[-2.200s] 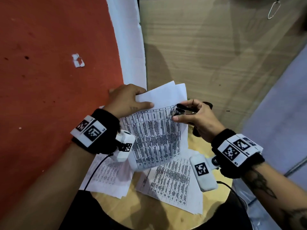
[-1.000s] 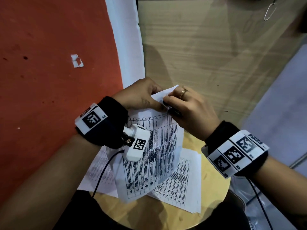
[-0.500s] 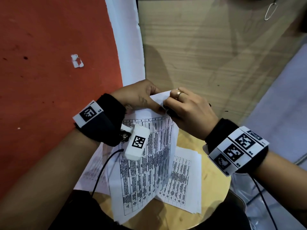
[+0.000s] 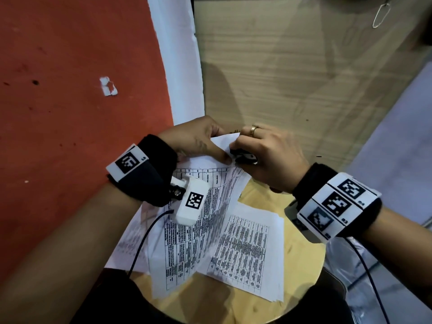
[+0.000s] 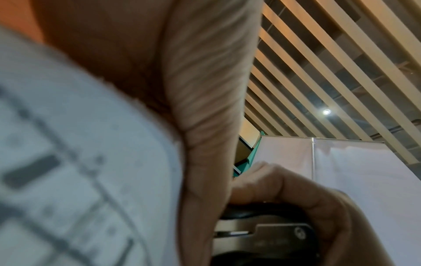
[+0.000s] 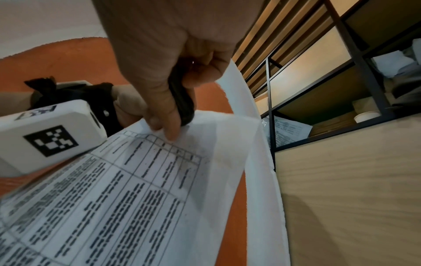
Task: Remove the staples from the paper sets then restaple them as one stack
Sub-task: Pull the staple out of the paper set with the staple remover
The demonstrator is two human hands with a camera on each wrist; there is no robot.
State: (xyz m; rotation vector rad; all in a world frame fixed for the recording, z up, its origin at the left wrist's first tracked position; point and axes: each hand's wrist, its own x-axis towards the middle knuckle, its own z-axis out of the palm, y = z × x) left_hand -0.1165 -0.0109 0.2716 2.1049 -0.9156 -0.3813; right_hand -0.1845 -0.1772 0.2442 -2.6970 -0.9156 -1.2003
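A printed paper set (image 4: pixel 198 220) is lifted off the round wooden stool (image 4: pixel 301 260), its lower end hanging down. My left hand (image 4: pixel 219 146) pinches the set's top corner, thumb on the front. My right hand (image 4: pixel 243 148) meets it there and grips a small black staple tool (image 4: pixel 243 158) pressed against that corner. The right wrist view shows the black tool (image 6: pixel 182 100) under the curled fingers, touching the top of the sheet (image 6: pixel 159 180). In the left wrist view the tool's metal body (image 5: pixel 262 232) sits beside my thumb. The staple itself is hidden.
A second printed set (image 4: pixel 247 249) lies flat on the stool at the right. Another set (image 4: pixel 128 242) lies at the left and overhangs the stool's edge. An orange wall (image 4: pixel 70 101) stands on the left and a wooden panel (image 4: pixel 292 78) straight behind.
My left hand went from lying flat on the page to pinching its top corner. The right hand brought the tool from the page's right edge up to that corner. The set now hangs lower.
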